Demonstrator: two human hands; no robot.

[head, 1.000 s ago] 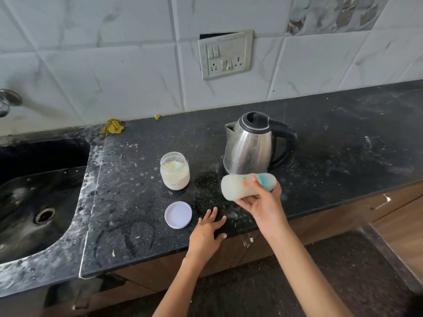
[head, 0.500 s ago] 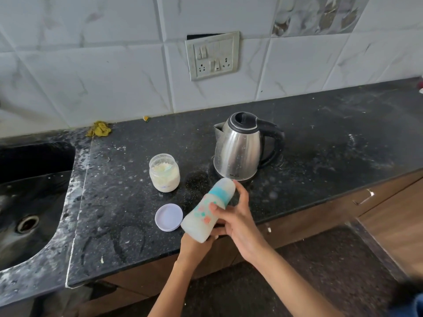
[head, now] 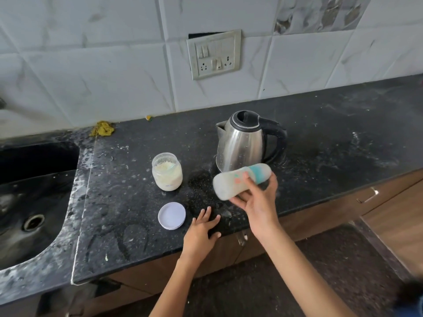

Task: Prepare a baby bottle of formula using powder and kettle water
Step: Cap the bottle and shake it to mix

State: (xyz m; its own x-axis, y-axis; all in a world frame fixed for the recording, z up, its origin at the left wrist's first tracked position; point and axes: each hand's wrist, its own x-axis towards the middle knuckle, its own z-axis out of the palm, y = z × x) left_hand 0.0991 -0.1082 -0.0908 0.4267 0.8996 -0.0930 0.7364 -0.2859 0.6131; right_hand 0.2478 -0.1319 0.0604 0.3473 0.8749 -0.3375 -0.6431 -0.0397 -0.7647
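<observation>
From the sink (head: 34,202) across your speckled black counter (head: 128,225), past powder jar (head: 167,171), its lid (head: 171,215) and kettle (head: 242,143), your left hand (head: 201,232) lies flat, fingers spread, while your right hand (head: 258,202) grips the baby bottle (head: 240,180) sideways before the kettle.

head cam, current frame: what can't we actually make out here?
- Steel kettle: lid closed, water level hidden.
- Milky baby bottle with teal band: motion-blurred, lying sideways in right hand; print and fill unreadable; the fingers cover part of it.
- Clear powder jar: label too small to read.
- Dark sink: cut off by left edge.
- Left hand: flat on black counter, palm side hidden.
</observation>
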